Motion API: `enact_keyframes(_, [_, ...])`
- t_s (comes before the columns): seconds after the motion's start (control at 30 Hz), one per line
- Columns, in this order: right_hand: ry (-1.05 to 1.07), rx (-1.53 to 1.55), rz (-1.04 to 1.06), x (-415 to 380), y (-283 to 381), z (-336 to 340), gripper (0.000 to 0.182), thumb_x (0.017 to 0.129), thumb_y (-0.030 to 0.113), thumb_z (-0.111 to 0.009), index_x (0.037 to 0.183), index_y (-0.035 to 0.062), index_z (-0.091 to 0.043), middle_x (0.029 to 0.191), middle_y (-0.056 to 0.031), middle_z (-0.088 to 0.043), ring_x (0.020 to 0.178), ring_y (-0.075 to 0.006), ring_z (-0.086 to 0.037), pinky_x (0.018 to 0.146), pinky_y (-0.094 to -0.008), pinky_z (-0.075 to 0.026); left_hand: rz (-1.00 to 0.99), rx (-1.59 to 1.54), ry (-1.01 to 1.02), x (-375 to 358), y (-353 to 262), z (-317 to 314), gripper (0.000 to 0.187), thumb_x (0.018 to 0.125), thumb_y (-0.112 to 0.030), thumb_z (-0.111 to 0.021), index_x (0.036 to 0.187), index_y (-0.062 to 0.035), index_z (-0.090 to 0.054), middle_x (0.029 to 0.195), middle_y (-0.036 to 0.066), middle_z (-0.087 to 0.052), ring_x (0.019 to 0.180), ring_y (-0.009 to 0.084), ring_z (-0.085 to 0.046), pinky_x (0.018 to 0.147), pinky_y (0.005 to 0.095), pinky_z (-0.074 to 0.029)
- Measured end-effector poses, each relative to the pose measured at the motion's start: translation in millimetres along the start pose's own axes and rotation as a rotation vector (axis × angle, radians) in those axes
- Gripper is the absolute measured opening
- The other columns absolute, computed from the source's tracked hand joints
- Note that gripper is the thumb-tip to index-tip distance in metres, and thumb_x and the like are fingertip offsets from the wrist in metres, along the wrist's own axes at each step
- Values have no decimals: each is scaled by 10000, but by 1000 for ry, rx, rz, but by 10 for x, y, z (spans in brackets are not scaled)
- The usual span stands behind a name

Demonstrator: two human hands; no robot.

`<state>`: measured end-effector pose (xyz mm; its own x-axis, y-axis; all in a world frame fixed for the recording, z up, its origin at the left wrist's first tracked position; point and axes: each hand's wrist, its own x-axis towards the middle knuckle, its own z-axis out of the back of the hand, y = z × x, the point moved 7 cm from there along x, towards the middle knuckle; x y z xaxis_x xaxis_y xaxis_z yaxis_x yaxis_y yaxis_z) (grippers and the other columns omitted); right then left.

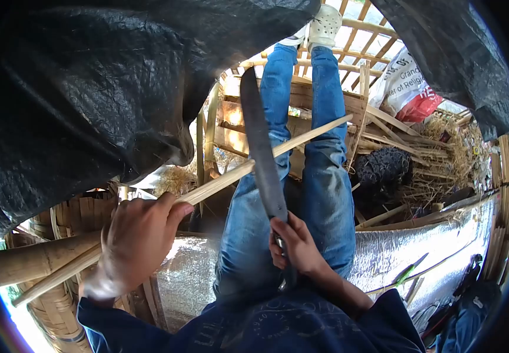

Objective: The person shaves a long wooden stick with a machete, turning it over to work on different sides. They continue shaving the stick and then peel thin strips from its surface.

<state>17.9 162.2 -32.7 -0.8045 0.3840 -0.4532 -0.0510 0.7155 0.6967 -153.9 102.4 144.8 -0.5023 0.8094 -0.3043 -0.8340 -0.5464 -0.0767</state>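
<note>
A long pale bamboo strip (225,177) runs diagonally from the lower left to the upper right across my legs. My left hand (139,241) is wrapped round its lower part. In front of my body, my right hand (294,244) grips the handle of a large knife (261,141). The dark blade points up and slightly left, and it crosses the strip near the strip's middle; whether the two touch cannot be told. My legs in blue jeans (331,188) stretch forward beneath both.
Black plastic sheeting (89,88) hangs at the upper left, with another sheet (454,53) at the upper right. Split bamboo and straw (437,170) lie on the right beside a white and red sack (407,88). Silvery foil sheeting (395,253) spans below, and a thick bamboo pole (42,259) is at left.
</note>
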Motion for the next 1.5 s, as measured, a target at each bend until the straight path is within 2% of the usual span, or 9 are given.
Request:
enact_keyframes(0.17, [-285, 109, -123, 123, 53, 523, 156, 956, 231, -462, 936, 76, -450, 538, -47, -445, 350, -146, -408, 310, -291, -312, 29, 114, -12, -66, -108, -4, 233, 904, -282, -574, 839, -70, -644, 583, 151, -584, 562, 363, -589, 554, 438, -457])
enact_keyframes(0.23, [-132, 43, -64, 41, -105, 375, 214, 952, 158, -489, 1151, 88, -519, 839, -28, -579, 769, -134, -581, 625, -258, -480, 38, 111, -15, -32, -99, -18, 237, 903, -286, -574, 840, -69, -644, 586, 150, -586, 564, 364, -587, 558, 439, -457])
enact_keyframes(0.3, [95, 6, -103, -15, -340, 163, 204, 943, 194, -530, 1129, 109, -531, 866, -30, -594, 850, -129, -580, 667, -276, -489, -2, 46, -25, -3, 3, -55, 248, 902, -288, -574, 830, -59, -635, 584, 151, -582, 561, 367, -582, 559, 443, -458])
enact_keyframes(0.43, [-216, 25, -60, 191, 185, 390, 181, 963, 231, -452, 873, 75, -464, 540, -56, -460, 369, -144, -446, 337, -260, -340, -6, 7, 28, -51, -10, -96, 254, 898, -268, -581, 785, -44, -620, 579, 153, -581, 557, 368, -584, 558, 443, -450])
enact_keyframes(0.6, [67, -194, -28, -93, -41, -69, 238, 950, 313, -500, 990, 78, -508, 655, -35, -505, 466, -122, -493, 382, -265, -396, -7, 22, -26, 14, -16, -19, 253, 898, -261, -585, 775, -42, -619, 575, 156, -573, 552, 366, -580, 551, 442, -443])
enact_keyframes(0.73, [-229, 18, -93, 191, 115, 356, 147, 964, 213, -453, 917, 75, -457, 541, -62, -466, 361, -155, -454, 337, -276, -359, -3, 65, -52, -20, -19, -44, 259, 899, -258, -584, 770, -36, -617, 581, 158, -572, 559, 356, -583, 552, 434, -439])
enact_keyframes(0.97, [-35, -115, -35, 17, 45, 58, 161, 967, 221, -448, 943, 65, -476, 570, -63, -490, 369, -140, -468, 339, -261, -358, -13, 11, -26, 15, 59, -48, 258, 898, -253, -586, 769, -34, -629, 586, 155, -575, 561, 350, -581, 546, 413, -437])
enact_keyframes(1.3, [-465, 147, -133, -303, 211, 1411, 164, 943, 309, -499, 909, 180, -403, 524, -42, -401, 342, -153, -371, 337, -302, -305, -137, -208, 165, 346, 257, -172, 327, 880, -312, -627, 707, -35, -601, 506, 115, -554, 418, 253, -539, 427, 343, -368])
enact_keyframes(1.5, [-624, 210, -124, -561, 174, 1715, 177, 936, 326, -513, 896, 186, -411, 517, -27, -414, 342, -138, -374, 338, -290, -296, -254, 268, -187, 404, 175, 109, 349, 867, -319, -619, 694, -32, -522, 549, 158, -538, 599, 344, -552, 584, 413, -419])
